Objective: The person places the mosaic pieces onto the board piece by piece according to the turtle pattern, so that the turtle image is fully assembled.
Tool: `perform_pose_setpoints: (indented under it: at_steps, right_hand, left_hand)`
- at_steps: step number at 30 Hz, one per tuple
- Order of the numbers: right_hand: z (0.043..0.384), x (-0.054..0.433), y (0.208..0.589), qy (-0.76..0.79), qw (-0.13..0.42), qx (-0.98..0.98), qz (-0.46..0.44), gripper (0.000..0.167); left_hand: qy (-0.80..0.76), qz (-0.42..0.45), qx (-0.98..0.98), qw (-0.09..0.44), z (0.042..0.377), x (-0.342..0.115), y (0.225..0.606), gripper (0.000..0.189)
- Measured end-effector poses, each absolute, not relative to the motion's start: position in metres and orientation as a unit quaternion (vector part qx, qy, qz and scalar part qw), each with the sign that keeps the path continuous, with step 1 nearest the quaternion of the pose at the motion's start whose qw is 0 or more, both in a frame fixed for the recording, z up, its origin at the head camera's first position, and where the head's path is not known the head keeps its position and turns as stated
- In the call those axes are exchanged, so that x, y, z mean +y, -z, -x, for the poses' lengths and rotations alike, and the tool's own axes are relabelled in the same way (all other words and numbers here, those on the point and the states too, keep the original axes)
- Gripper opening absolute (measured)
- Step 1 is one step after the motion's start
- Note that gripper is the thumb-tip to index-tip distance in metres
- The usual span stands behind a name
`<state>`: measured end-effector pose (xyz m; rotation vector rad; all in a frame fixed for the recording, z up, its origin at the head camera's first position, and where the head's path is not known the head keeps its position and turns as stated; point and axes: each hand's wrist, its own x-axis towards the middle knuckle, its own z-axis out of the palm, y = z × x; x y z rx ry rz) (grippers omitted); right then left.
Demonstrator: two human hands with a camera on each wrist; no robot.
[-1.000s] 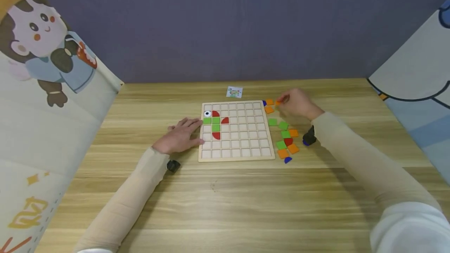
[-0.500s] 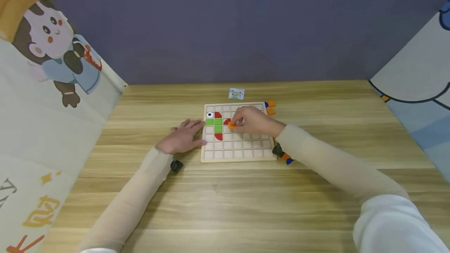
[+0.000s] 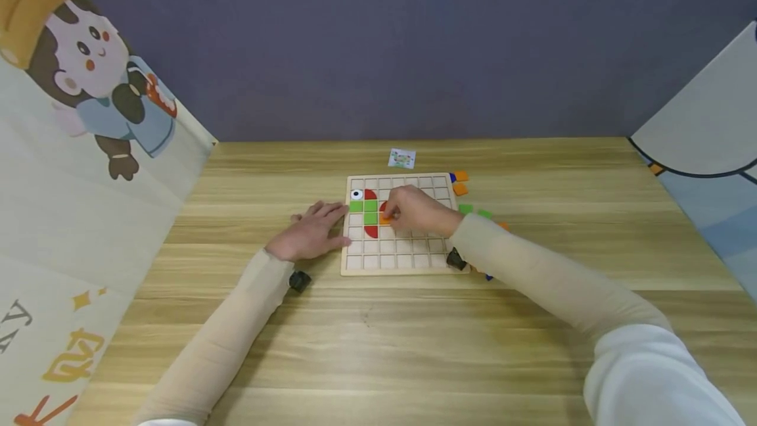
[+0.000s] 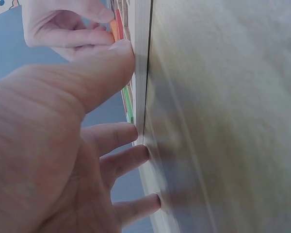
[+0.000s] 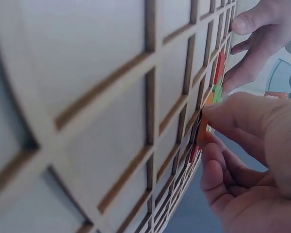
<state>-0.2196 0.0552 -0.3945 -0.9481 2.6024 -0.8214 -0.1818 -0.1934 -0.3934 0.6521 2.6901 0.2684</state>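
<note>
A wooden grid board [image 3: 402, 273] lies on the table. In its left part sit a white eye tile [image 3: 356, 194], several green square tiles [image 3: 370, 218] and red quarter-round tiles [image 3: 370, 233]. Beside the green ones, my right hand [image 3: 416, 209] pinches an orange square tile [image 5: 203, 127] between thumb and fingers, at a cell of the third column. The right hand partly covers a red tile there in the head view. My left hand [image 3: 310, 232] rests at the board's left edge, fingers spread and fingertips against the rim, as the left wrist view shows.
Behind the board lies a small printed card [image 3: 402, 158]. Loose orange tiles [image 3: 460, 189], green tiles [image 3: 466, 208] and blue pieces lie along the board's right side, partly hidden under the right forearm. A dark wall [image 3: 414, 51] rises behind the table.
My right hand has carried the orange tile from the loose pieces on the right, leftward over the board and down to a cell beside the green tiles. The left hand keeps its place.
</note>
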Motion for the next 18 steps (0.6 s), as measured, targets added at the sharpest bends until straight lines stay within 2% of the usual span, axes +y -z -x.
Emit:
perform_pose_setpoints:
  at_steps: [5,9,18]
  right_hand:
    - [0.219,0.061,0.396,0.258,0.123,0.893,0.347,0.015]
    - [0.223,0.077,0.393,0.249,0.116,0.893,0.356,0.022]
    - [0.265,0.170,0.387,0.293,0.080,0.930,0.209,0.023]
  left_hand:
    - [-0.098,-0.229,0.952,0.176,0.184,-0.193,0.396,0.075]
    - [-0.104,-0.227,0.953,0.172,0.185,-0.191,0.395,0.076]
    - [-0.107,-0.227,0.955,0.159,0.191,-0.183,0.394,0.075]
